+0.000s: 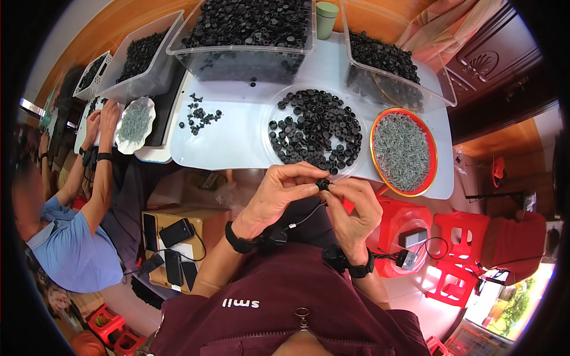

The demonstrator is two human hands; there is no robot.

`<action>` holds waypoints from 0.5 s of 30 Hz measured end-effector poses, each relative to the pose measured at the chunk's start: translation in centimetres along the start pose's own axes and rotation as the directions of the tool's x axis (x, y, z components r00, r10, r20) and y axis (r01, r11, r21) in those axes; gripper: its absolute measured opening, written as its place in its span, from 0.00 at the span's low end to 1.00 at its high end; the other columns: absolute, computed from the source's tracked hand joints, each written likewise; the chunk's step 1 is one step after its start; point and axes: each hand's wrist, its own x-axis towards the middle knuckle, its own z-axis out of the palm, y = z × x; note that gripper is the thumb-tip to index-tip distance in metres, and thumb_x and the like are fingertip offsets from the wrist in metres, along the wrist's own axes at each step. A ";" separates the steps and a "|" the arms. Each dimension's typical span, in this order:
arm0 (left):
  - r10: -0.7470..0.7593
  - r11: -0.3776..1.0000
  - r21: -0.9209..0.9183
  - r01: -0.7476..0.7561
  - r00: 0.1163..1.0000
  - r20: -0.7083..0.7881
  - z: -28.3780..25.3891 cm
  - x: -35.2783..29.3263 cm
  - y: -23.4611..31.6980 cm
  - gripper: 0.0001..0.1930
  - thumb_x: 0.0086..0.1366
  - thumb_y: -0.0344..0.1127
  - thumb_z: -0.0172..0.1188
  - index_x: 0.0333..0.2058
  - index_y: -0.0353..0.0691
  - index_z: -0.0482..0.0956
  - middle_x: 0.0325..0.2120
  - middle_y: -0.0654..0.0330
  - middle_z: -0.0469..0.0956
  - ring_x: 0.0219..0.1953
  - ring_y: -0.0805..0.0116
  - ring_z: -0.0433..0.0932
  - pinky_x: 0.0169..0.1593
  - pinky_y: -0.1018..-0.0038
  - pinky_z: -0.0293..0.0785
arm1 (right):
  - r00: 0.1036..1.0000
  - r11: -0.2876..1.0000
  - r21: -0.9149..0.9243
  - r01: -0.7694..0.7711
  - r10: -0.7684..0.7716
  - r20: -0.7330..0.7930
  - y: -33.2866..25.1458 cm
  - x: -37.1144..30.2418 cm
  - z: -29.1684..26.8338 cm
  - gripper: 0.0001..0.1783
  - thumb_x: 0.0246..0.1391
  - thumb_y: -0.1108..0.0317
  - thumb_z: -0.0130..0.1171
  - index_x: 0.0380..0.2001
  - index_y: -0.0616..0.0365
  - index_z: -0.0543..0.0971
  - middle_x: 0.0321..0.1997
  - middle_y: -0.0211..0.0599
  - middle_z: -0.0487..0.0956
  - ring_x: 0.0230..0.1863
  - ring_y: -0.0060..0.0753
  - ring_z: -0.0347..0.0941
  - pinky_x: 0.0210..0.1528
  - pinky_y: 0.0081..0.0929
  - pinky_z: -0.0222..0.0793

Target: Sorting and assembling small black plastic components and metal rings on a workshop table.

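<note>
My left hand (284, 188) and my right hand (356, 204) meet just in front of the table's near edge. Between their thumbs and fingertips they pinch a small round black plastic part (322, 184); the fingers hide much of it. Right beyond them on the table lies a round clear tray (266, 121) with many black plastic caps (317, 121) spread in it. To its right a red bowl with a yellow rim (372, 145) holds a heap of silvery screws (402, 151). Small black pieces (200, 115) are scattered on the white tabletop (237, 142), left of the tray.
Clear bins (240, 53) full of black parts line the table's far side, near a green cup (326, 21). At left a co-worker in blue (83, 246) handles parts beside a white dish of screws (135, 124). Red stools (404, 219) and a cardboard box (211, 231) with phones stand below.
</note>
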 end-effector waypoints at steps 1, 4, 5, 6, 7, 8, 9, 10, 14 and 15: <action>-0.009 1.000 -0.030 0.009 1.000 -0.004 0.1 -0.1 0.1 0.12 0.55 0.22 0.58 0.40 0.31 0.78 0.37 0.57 0.75 0.40 0.69 0.75 0.45 0.76 0.73 | 1.000 1.000 -0.008 0.017 -0.017 -0.015 0.0 -0.1 0.0 0.11 0.36 0.83 0.66 0.27 0.61 0.79 0.30 0.35 0.77 0.28 0.25 0.73 0.24 0.17 0.67; -0.016 0.998 -0.059 0.015 1.000 -0.008 0.2 -0.2 0.1 0.12 0.56 0.22 0.57 0.40 0.32 0.78 0.38 0.56 0.75 0.41 0.69 0.74 0.45 0.76 0.72 | 0.999 0.999 -0.008 0.032 -0.033 -0.036 -0.1 -0.4 0.1 0.12 0.35 0.83 0.66 0.27 0.60 0.79 0.30 0.35 0.77 0.29 0.26 0.73 0.26 0.18 0.68; -0.015 0.998 -0.057 0.014 1.000 -0.007 0.2 -0.2 0.1 0.12 0.56 0.21 0.57 0.40 0.32 0.78 0.38 0.55 0.75 0.41 0.68 0.74 0.45 0.75 0.72 | 0.999 1.000 0.001 0.030 -0.030 -0.044 -0.2 -0.4 0.1 0.12 0.35 0.83 0.66 0.27 0.60 0.79 0.30 0.35 0.77 0.30 0.27 0.73 0.27 0.18 0.68; -0.014 0.998 -0.058 0.013 1.000 -0.009 0.2 -0.2 0.1 0.12 0.56 0.21 0.57 0.40 0.32 0.78 0.38 0.55 0.75 0.41 0.68 0.74 0.45 0.75 0.72 | 0.999 1.000 0.002 0.030 -0.030 -0.042 -0.2 -0.5 0.1 0.12 0.35 0.83 0.66 0.27 0.60 0.79 0.30 0.35 0.77 0.30 0.27 0.73 0.27 0.18 0.68; -0.010 0.998 -0.054 0.009 1.000 -0.009 0.1 -0.3 0.0 0.11 0.56 0.21 0.57 0.39 0.32 0.78 0.39 0.55 0.75 0.42 0.68 0.74 0.45 0.76 0.72 | 0.998 0.999 0.009 0.039 -0.039 -0.043 -0.3 -0.5 0.1 0.12 0.34 0.83 0.66 0.27 0.60 0.79 0.30 0.36 0.77 0.30 0.28 0.73 0.27 0.19 0.69; -0.006 0.999 -0.051 0.006 1.000 -0.009 0.1 -0.3 -0.1 0.11 0.56 0.22 0.57 0.39 0.32 0.78 0.39 0.55 0.75 0.42 0.69 0.74 0.45 0.76 0.72 | 0.998 0.999 0.016 0.049 -0.048 -0.043 -0.3 -0.5 0.1 0.13 0.34 0.84 0.66 0.27 0.60 0.79 0.30 0.36 0.77 0.30 0.28 0.73 0.28 0.19 0.69; -0.006 0.999 -0.051 0.006 1.000 -0.010 0.2 -0.3 -0.1 0.11 0.56 0.22 0.57 0.39 0.32 0.78 0.39 0.55 0.75 0.42 0.69 0.74 0.45 0.76 0.72 | 0.998 0.999 0.017 0.048 -0.047 -0.043 -0.3 -0.6 0.1 0.13 0.34 0.84 0.66 0.27 0.60 0.79 0.30 0.36 0.77 0.30 0.28 0.73 0.28 0.19 0.69; 0.005 0.999 -0.046 -0.005 1.000 -0.005 0.2 -0.3 -0.2 0.11 0.56 0.22 0.57 0.39 0.32 0.78 0.38 0.55 0.76 0.42 0.69 0.74 0.45 0.76 0.72 | 0.998 0.999 0.021 0.045 -0.044 -0.048 -0.3 -0.6 0.1 0.13 0.34 0.83 0.66 0.27 0.61 0.79 0.30 0.37 0.77 0.30 0.28 0.74 0.29 0.19 0.69; -0.052 0.994 -0.096 0.046 0.997 -0.062 0.7 -0.4 0.0 0.10 0.56 0.23 0.57 0.39 0.33 0.77 0.37 0.56 0.77 0.41 0.70 0.75 0.45 0.76 0.73 | 0.997 0.998 0.053 -0.019 0.022 -0.073 -0.4 -0.7 0.2 0.13 0.34 0.83 0.66 0.28 0.61 0.79 0.30 0.37 0.77 0.30 0.29 0.74 0.30 0.20 0.69; -0.053 0.994 -0.096 0.047 0.997 -0.062 0.5 -0.4 -0.1 0.10 0.56 0.23 0.57 0.39 0.33 0.77 0.37 0.56 0.77 0.41 0.70 0.75 0.45 0.76 0.73 | 0.997 0.998 0.053 -0.020 0.024 -0.073 -0.3 -0.7 0.2 0.13 0.34 0.83 0.66 0.28 0.61 0.79 0.30 0.37 0.77 0.30 0.29 0.74 0.30 0.20 0.69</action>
